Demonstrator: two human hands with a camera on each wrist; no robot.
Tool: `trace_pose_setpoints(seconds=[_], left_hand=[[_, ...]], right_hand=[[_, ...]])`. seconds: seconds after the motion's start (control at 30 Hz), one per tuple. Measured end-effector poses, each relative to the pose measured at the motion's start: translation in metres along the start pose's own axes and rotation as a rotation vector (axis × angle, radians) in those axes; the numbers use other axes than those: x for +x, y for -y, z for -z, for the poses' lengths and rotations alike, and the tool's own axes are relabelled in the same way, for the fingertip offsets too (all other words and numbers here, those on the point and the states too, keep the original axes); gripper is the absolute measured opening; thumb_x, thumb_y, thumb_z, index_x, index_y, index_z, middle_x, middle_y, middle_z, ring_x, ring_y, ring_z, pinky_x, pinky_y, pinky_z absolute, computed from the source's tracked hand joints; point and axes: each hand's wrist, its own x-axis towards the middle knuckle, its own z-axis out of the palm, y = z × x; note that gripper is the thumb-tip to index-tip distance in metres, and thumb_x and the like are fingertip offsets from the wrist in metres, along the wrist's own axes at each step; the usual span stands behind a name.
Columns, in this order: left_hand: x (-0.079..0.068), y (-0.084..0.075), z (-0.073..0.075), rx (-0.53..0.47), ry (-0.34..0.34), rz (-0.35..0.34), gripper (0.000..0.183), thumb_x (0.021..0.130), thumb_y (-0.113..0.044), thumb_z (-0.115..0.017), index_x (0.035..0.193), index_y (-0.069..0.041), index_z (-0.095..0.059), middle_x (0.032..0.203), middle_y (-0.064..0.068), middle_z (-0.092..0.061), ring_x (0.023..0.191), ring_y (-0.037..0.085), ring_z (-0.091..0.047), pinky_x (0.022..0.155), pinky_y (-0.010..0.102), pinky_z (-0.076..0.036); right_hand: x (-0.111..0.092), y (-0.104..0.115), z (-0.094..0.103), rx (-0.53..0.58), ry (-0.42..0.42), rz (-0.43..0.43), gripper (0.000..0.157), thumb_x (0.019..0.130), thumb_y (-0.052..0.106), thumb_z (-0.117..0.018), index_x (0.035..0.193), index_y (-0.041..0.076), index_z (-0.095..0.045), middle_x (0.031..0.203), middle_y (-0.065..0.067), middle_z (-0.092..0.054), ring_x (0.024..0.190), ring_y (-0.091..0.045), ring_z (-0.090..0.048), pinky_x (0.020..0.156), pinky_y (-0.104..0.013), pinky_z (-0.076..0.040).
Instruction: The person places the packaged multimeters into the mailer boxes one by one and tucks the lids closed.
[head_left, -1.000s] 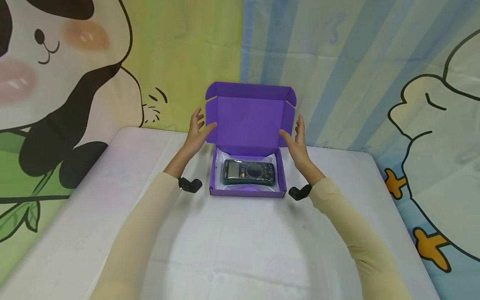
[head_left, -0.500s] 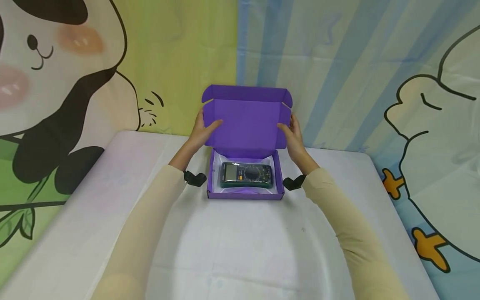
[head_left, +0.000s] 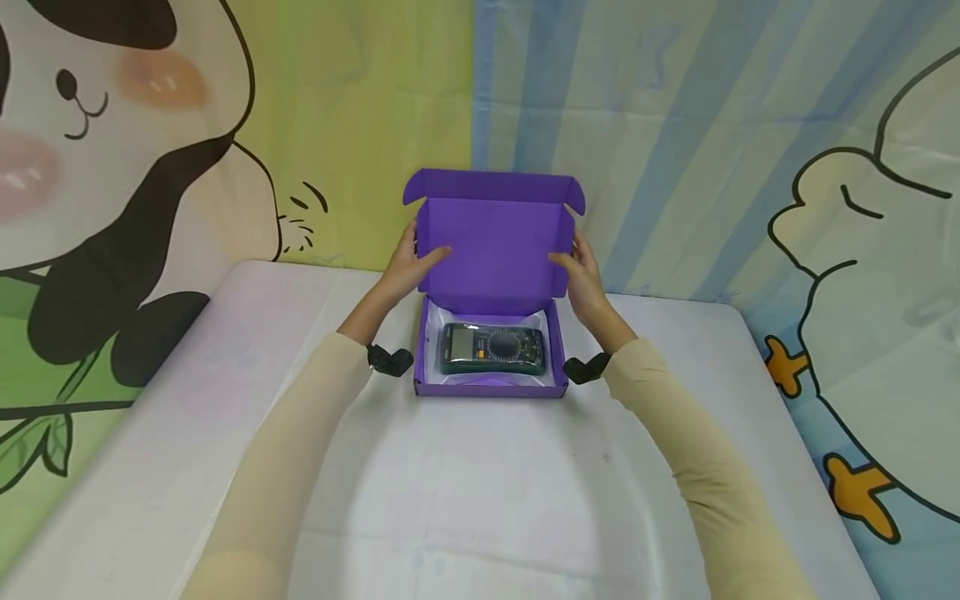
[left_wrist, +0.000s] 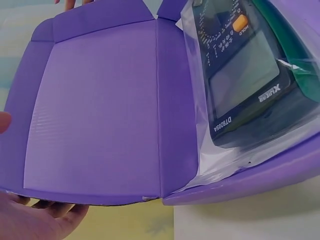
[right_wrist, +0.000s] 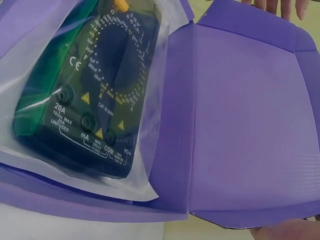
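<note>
A purple cardboard box (head_left: pixel 491 390) stands on the table with its lid (head_left: pixel 495 246) raised. Inside lies a black digital multimeter (head_left: pixel 492 350) with a green edge, wrapped in a clear plastic bag (left_wrist: pixel 235 162). My left hand (head_left: pixel 403 271) grips the lid's left side flap, thumb on the inner face and fingers behind. On the other side, my right hand (head_left: pixel 587 282) holds the right side flap (right_wrist: pixel 270 217) the same way. The lid hides part of the fingers of both hands. In the right wrist view the meter's dial and input sockets show through the plastic.
A white cloth covers the table (head_left: pixel 480 492). Behind it hangs a printed curtain (head_left: pixel 360 117) with cartoon animals, close to the lid's back. Small black devices (head_left: pixel 390 361) sit at both wrists, beside the box.
Both hands have moved in from beside the lid to hold its side flaps. Those flaps have since folded inward, and the thumbs have come closer together.
</note>
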Motion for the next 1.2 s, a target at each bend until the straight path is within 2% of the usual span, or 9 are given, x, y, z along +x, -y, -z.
trace_pose_setpoints(seconds=[0.13,0.27,0.37,0.5,0.57,0.8,0.97,1.1,1.2], left_hand=[[-0.01,-0.013,0.0,-0.018,0.027,-0.009,0.082,0.089,-0.022,-0.058,0.149,-0.01,-0.004,0.152,0.016,-0.018,0.14,0.034,-0.02,0.111,0.049,-0.028],[-0.019,-0.021,0.0,0.001,0.039,-0.011,0.081,0.09,-0.018,-0.056,0.149,-0.007,-0.002,0.153,0.018,-0.013,0.141,0.036,-0.017,0.112,0.051,-0.025],[-0.017,-0.013,0.001,0.028,0.042,-0.017,0.081,0.09,-0.021,-0.055,0.15,-0.01,0.0,0.155,0.016,-0.009,0.142,0.036,-0.014,0.112,0.052,-0.024],[-0.01,0.002,0.001,0.052,0.034,-0.038,0.084,0.089,-0.027,-0.057,0.15,-0.016,-0.001,0.156,0.01,-0.01,0.142,0.031,-0.016,0.113,0.049,-0.025],[-0.009,0.004,0.0,0.057,0.03,-0.043,0.085,0.089,-0.028,-0.059,0.15,-0.017,-0.002,0.155,0.009,-0.012,0.142,0.029,-0.018,0.113,0.047,-0.026],[-0.015,0.002,0.001,0.067,0.044,-0.031,0.086,0.088,-0.035,-0.06,0.15,-0.02,-0.003,0.155,0.007,-0.012,0.142,0.03,-0.016,0.112,0.049,-0.027],[-0.019,0.002,0.002,0.056,0.063,-0.015,0.086,0.088,-0.036,-0.061,0.15,-0.021,-0.003,0.155,0.005,-0.01,0.142,0.03,-0.016,0.111,0.048,-0.029],[-0.023,0.002,0.004,0.052,0.089,0.007,0.087,0.088,-0.037,-0.06,0.15,-0.024,-0.001,0.156,0.002,-0.007,0.143,0.028,-0.014,0.112,0.047,-0.027],[-0.029,-0.004,0.005,0.064,0.11,0.015,0.088,0.088,-0.035,-0.06,0.15,-0.023,0.002,0.157,0.003,-0.004,0.144,0.028,-0.01,0.114,0.049,-0.023]], right_hand=[[0.0,0.001,0.001,0.002,0.004,-0.002,0.07,0.085,0.0,-0.05,0.148,0.013,-0.022,0.15,-0.016,-0.027,0.137,-0.031,-0.027,0.114,-0.046,-0.02],[-0.001,0.001,0.002,-0.036,0.011,-0.014,0.074,0.083,-0.004,-0.049,0.148,0.013,-0.02,0.151,-0.012,-0.026,0.137,-0.029,-0.026,0.113,-0.044,-0.023],[-0.001,0.0,0.002,-0.062,0.023,-0.022,0.076,0.081,-0.005,-0.05,0.148,0.013,-0.019,0.151,-0.011,-0.025,0.137,-0.028,-0.027,0.111,-0.046,-0.026],[-0.003,0.001,0.002,-0.077,0.024,-0.024,0.077,0.081,-0.003,-0.051,0.148,0.012,-0.017,0.152,-0.01,-0.023,0.137,-0.027,-0.026,0.111,-0.046,-0.026],[-0.004,0.002,0.002,-0.075,0.019,-0.027,0.076,0.081,-0.004,-0.05,0.148,0.012,-0.017,0.152,-0.011,-0.023,0.137,-0.027,-0.027,0.11,-0.047,-0.025],[-0.01,0.006,0.004,-0.014,0.021,-0.027,0.073,0.083,-0.006,-0.048,0.147,0.01,-0.017,0.152,-0.013,-0.022,0.138,-0.03,-0.025,0.108,-0.043,-0.027],[-0.017,0.009,0.005,0.016,0.015,-0.039,0.072,0.084,-0.006,-0.048,0.147,0.011,-0.017,0.152,-0.012,-0.022,0.138,-0.029,-0.024,0.112,-0.044,-0.023],[-0.022,0.012,0.006,0.036,0.014,-0.058,0.072,0.085,-0.007,-0.046,0.147,0.01,-0.017,0.152,-0.011,-0.022,0.138,-0.026,-0.024,0.114,-0.046,-0.021],[-0.026,0.015,0.006,0.05,0.019,-0.072,0.07,0.084,-0.009,-0.044,0.147,0.009,-0.016,0.151,-0.012,-0.021,0.139,-0.026,-0.022,0.114,-0.049,-0.019]])
